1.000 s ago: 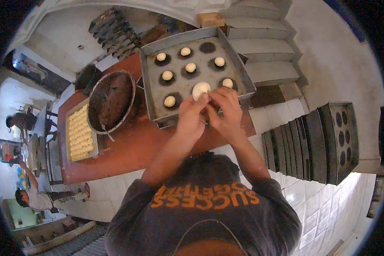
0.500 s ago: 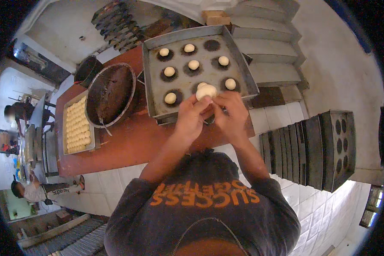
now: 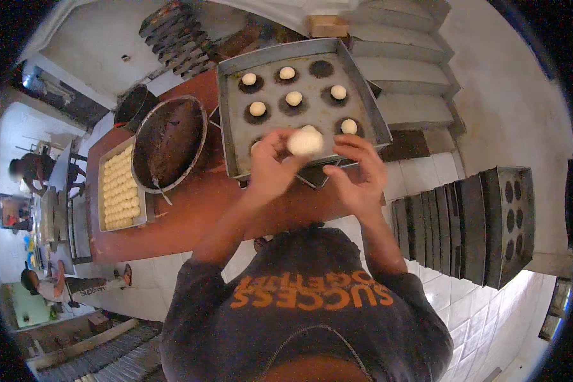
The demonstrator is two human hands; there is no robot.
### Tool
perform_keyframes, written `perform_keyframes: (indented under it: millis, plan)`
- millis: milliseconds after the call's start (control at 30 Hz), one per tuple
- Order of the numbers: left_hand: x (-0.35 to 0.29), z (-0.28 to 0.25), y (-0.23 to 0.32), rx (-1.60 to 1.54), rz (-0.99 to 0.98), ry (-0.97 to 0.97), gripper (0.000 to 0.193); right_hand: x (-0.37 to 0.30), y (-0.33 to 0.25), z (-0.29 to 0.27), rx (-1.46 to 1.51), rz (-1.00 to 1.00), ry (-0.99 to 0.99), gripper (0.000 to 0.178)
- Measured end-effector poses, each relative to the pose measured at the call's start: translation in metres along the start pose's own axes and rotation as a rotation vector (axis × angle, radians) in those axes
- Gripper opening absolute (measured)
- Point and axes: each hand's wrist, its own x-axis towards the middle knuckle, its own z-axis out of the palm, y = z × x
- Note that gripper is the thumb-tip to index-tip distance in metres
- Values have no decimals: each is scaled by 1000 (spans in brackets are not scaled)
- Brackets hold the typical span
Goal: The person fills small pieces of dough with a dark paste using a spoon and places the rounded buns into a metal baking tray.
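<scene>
My left hand [image 3: 270, 167] holds a pale, smooth dough ball [image 3: 305, 143] by its fingers above the near edge of a square metal baking tray [image 3: 318, 115]. Just to the right, my right hand [image 3: 363, 175] is apart from the ball, its fingers spread and nothing in them. Smaller dough balls [image 3: 293, 99] sit spaced on the dark round patches of the tray. One dark patch [image 3: 321, 69] at the far right has no ball on it. My left hand and the held ball partly cover the nearest dough balls.
On the red table [image 3: 194, 219], a large bowl of dark brown filling [image 3: 167, 143] with a spoon stands left of the tray. Beside it lies a pan [image 3: 144, 207] with rows of dough balls. Stacked baking pans [image 3: 471, 223] stand at right. Two people are far left.
My hands have moved apart: the right has let go of the dough ball and opened to the right, while the left keeps hold. The view has shifted slightly.
</scene>
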Motion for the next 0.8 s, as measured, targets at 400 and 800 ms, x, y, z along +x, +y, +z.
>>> perform_keyframes:
  millis: [400,800]
  plan:
    - [2,-5,47,489,841,-102,27,2,2,-7,1271,836,-74,28]
    - [7,2,35,472,960,-150,28,-9,8,-14,1683,961,-183,36]
